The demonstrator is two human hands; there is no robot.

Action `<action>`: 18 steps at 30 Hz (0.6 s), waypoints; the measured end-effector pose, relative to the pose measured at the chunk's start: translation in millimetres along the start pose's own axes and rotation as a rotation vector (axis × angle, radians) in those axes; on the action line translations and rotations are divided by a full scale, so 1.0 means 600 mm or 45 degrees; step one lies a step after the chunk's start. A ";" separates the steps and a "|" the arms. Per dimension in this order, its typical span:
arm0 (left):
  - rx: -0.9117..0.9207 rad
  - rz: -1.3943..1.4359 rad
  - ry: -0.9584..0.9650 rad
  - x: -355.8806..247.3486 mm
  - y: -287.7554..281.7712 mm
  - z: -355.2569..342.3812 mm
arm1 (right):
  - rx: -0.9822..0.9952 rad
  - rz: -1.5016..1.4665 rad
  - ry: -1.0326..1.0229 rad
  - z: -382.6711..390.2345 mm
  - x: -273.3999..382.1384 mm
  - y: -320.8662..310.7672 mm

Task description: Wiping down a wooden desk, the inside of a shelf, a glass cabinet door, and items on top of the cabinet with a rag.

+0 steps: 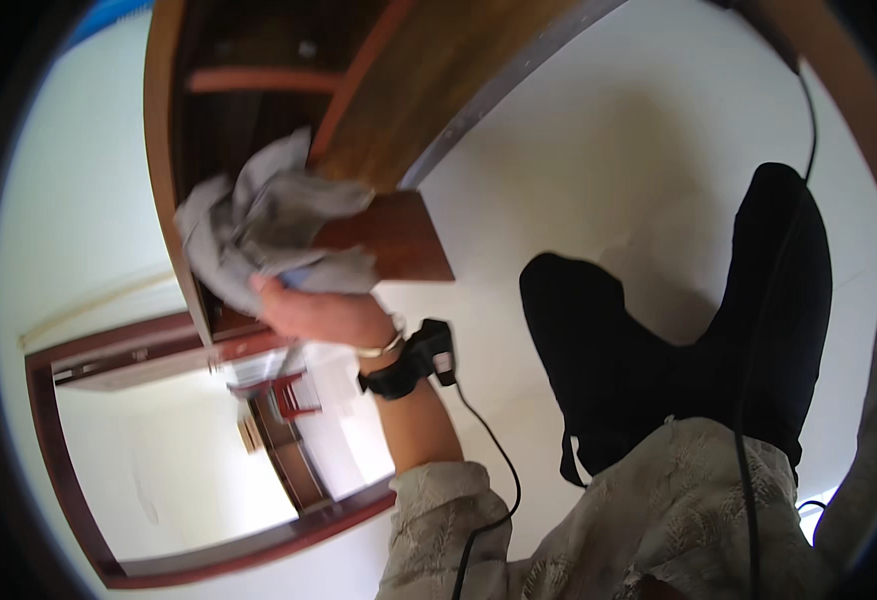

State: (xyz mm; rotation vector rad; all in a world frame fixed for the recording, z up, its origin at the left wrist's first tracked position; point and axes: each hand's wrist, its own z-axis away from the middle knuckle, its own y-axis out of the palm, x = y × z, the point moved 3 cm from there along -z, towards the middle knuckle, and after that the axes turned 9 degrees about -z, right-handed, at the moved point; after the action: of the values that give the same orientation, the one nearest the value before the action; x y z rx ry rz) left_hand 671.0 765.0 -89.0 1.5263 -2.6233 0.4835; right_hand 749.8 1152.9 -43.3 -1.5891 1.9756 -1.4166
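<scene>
My left hand is closed on a crumpled grey cloth, with the fingers mostly hidden in its folds. A small bluish patch shows beside the fingers, too blurred to name. The cloth hangs in front of a dark brown wooden cabinet with reddish edges, overlapping its brown lower panel. Whether the cloth touches the wood I cannot tell. On my left wrist are a bangle and a black strap device with a cable. My right hand is out of view; only a grey sleeve shows at the right edge.
My black-clad legs and feet are on the pale floor. A black cable runs down over them. At the left stands a dark red door frame, with a red chair beyond it. Another brown wooden edge is at upper right.
</scene>
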 end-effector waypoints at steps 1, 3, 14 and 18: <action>-0.011 -0.228 0.131 -0.045 -0.016 -0.029 | -0.018 -0.029 -0.053 0.007 0.003 -0.002; 0.052 0.883 -0.646 -0.040 0.019 -0.060 | 0.071 -0.014 -0.037 0.010 0.000 -0.002; 0.185 0.093 -0.179 -0.088 0.106 -0.036 | 0.153 -0.058 -0.059 0.003 0.006 -0.020; 0.156 0.339 -0.033 -0.134 0.096 -0.054 | 0.112 -0.045 -0.040 0.003 0.002 -0.022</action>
State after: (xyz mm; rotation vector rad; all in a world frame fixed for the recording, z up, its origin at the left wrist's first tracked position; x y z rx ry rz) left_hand 659.3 868.1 -89.1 1.2217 -2.8819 0.6576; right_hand 758.5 1151.8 -33.7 -1.6058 1.8503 -1.4614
